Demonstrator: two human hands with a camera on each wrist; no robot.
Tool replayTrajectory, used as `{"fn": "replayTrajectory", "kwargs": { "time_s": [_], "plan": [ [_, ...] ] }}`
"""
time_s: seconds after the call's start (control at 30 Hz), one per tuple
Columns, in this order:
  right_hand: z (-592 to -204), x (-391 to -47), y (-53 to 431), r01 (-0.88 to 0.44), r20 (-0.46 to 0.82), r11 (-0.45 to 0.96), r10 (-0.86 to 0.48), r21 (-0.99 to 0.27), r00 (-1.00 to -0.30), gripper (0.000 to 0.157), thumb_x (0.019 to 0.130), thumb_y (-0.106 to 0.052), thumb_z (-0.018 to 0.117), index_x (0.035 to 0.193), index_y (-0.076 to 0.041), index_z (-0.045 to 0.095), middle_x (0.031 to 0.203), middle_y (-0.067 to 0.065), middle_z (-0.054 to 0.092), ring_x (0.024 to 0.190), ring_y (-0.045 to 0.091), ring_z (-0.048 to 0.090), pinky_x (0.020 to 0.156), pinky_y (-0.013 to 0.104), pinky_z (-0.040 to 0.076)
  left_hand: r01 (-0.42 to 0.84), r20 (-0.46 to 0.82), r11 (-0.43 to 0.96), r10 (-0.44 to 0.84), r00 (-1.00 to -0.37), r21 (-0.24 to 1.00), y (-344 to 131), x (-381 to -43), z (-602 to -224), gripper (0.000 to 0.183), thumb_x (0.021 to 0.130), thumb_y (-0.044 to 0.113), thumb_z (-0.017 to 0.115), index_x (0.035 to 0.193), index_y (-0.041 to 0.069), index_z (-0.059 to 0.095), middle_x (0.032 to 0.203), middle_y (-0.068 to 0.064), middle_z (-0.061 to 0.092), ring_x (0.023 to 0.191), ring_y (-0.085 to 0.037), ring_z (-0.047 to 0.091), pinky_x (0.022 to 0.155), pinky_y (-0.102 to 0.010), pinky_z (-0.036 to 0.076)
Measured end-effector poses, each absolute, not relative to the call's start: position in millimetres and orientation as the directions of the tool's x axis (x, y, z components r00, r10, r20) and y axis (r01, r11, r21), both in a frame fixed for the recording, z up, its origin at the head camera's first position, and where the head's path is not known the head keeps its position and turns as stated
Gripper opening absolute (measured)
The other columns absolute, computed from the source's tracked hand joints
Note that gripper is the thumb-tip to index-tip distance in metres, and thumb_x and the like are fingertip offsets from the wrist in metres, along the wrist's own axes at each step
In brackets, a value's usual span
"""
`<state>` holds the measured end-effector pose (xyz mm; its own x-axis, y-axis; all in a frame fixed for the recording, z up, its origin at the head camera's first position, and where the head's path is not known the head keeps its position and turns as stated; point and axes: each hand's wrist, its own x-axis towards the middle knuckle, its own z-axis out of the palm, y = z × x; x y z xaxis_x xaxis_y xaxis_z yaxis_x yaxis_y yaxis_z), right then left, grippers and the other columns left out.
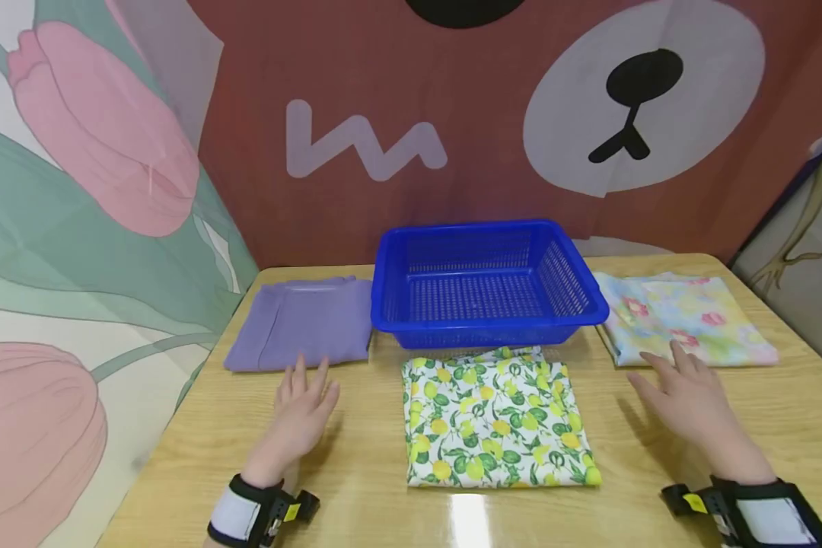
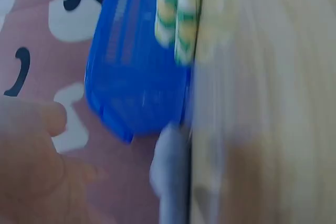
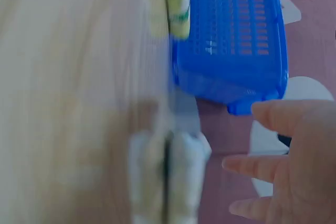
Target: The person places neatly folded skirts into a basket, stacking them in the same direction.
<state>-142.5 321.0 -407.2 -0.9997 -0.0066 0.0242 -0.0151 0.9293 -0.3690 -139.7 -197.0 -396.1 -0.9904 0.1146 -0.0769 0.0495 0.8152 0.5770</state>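
Note:
My left hand (image 1: 300, 418) hovers over the table just in front of a folded purple cloth (image 1: 308, 323), fingers spread and holding nothing. On the other side, my right hand (image 1: 688, 399) reaches toward a folded pastel floral cloth (image 1: 699, 320), its fingers extended near the front edge; whether they touch it I cannot tell. Between the hands lies a folded lemon-print cloth (image 1: 496, 426). Behind that stands a blue plastic basket (image 1: 489, 335) with nothing inside. Both wrist views are blurred; the left hand (image 2: 37, 166) and right hand (image 3: 294, 156) show there with bare fingers.
The wooden table (image 1: 363, 517) carries all the cloths and the basket. A printed fabric backdrop (image 1: 356, 205) hangs right behind the table's far edge and along its left side. Both wrists wear black straps with small cameras.

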Motion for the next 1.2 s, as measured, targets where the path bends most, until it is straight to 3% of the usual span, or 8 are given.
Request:
{"fn": "replayTrajectory", "kwargs": {
  "time_s": [0.1, 0.23, 0.33, 0.47, 0.57, 0.73, 0.93, 1.2],
  "plan": [
    [-406.5, -151.6, 312.0, -0.003, -0.096, 0.839, -0.065, -0.545, -0.993, 0.073, 0.105, -0.045, 0.036, 0.146, 0.014, 0.028, 0.148, 0.052, 0.002, 0.133, 0.071, 0.009, 0.102, 0.082, 0.016, -0.021, -0.182, 0.693, 0.160, -0.970, 0.720, -180.1, -144.6, -397.6, 0.060, 0.108, 0.036, 0.031, 0.159, 0.008, 0.015, 0.163, -0.028, -0.008, 0.148, -0.054, -0.009, 0.113, -0.076, -0.003],
    [-405.8, -158.4, 300.9, 0.050, -0.167, 0.761, -0.077, -0.646, -0.983, 0.077, 0.105, -0.042, 0.038, 0.151, 0.015, 0.013, 0.149, 0.050, 0.002, 0.132, 0.068, 0.022, 0.100, 0.076, 0.031, -0.134, -0.284, 0.566, 0.184, -0.941, 0.813, -163.5, -148.4, -405.1, 0.064, 0.107, 0.042, 0.036, 0.159, 0.010, 0.016, 0.166, -0.022, 0.003, 0.151, -0.047, -0.006, 0.116, -0.072, -0.002],
    [-404.6, -159.7, 295.5, 0.057, -0.163, 0.762, -0.064, -0.645, -0.985, 0.075, 0.106, -0.040, 0.038, 0.150, 0.016, 0.014, 0.145, 0.050, 0.014, 0.122, 0.065, 0.036, 0.093, 0.069, 0.043, -0.164, -0.296, 0.508, 0.190, -0.936, 0.846, -156.1, -151.2, -410.5, 0.067, 0.106, 0.043, 0.039, 0.158, 0.008, 0.018, 0.164, -0.023, 0.013, 0.152, -0.045, 0.003, 0.119, -0.067, 0.004],
    [-403.0, -160.4, 291.0, 0.072, -0.195, 0.728, -0.085, -0.682, -0.977, 0.073, 0.106, -0.039, 0.037, 0.149, 0.016, 0.014, 0.138, 0.046, 0.033, 0.119, 0.057, 0.047, 0.091, 0.061, 0.050, -0.191, -0.295, 0.423, 0.195, -0.935, 0.886, -150.8, -156.6, -416.4, 0.068, 0.105, 0.045, 0.038, 0.158, 0.007, 0.017, 0.163, -0.022, 0.022, 0.152, -0.042, 0.014, 0.121, -0.062, 0.013],
    [-404.3, -161.9, 287.9, 0.104, -0.236, 0.643, -0.122, -0.759, -0.964, 0.075, 0.107, -0.036, 0.037, 0.150, 0.017, 0.004, 0.135, 0.044, 0.037, 0.116, 0.047, 0.055, 0.090, 0.046, 0.056, -0.193, -0.293, 0.402, 0.202, -0.935, 0.895, -147.8, -160.3, -420.8, 0.070, 0.105, 0.045, 0.039, 0.158, 0.006, 0.017, 0.162, -0.022, 0.024, 0.152, -0.041, 0.017, 0.122, -0.060, 0.013],
    [-408.8, -165.2, 284.7, 0.141, -0.258, 0.474, -0.191, -0.869, -0.947, 0.077, 0.107, -0.028, 0.037, 0.150, 0.015, -0.012, 0.142, 0.047, 0.025, 0.114, 0.031, 0.059, 0.086, 0.023, 0.057, -0.148, -0.267, 0.385, 0.278, -0.923, 0.911, -137.7, -164.1, -427.3, 0.071, 0.105, 0.041, 0.040, 0.158, 0.002, 0.014, 0.160, -0.025, 0.026, 0.152, -0.041, 0.017, 0.122, -0.060, 0.011],
    [-408.7, -170.6, 280.0, 0.167, -0.283, 0.392, -0.259, -0.905, -0.924, 0.076, 0.108, -0.028, 0.036, 0.152, 0.010, -0.012, 0.149, 0.047, 0.014, 0.109, 0.013, 0.060, 0.089, 0.021, 0.056, -0.079, -0.204, 0.326, 0.370, -0.906, 0.942, -119.0, -169.7, -431.9, 0.067, 0.104, 0.033, 0.045, 0.156, 0.002, 0.016, 0.153, -0.026, 0.035, 0.149, -0.042, 0.022, 0.122, -0.062, 0.011],
    [-410.9, -170.3, 262.6, 0.213, -0.327, 0.360, -0.293, -0.908, -0.898, 0.077, 0.107, -0.027, 0.039, 0.152, 0.010, -0.012, 0.149, 0.042, 0.021, 0.126, 0.030, 0.053, 0.097, 0.028, 0.054, -0.141, -0.226, 0.239, 0.382, -0.896, 0.961, -106.7, -169.7, -431.7, 0.079, 0.103, 0.037, 0.047, 0.159, 0.005, 0.001, 0.167, -0.016, -0.001, 0.155, -0.035, -0.004, 0.123, -0.058, -0.001]
  ]
}}
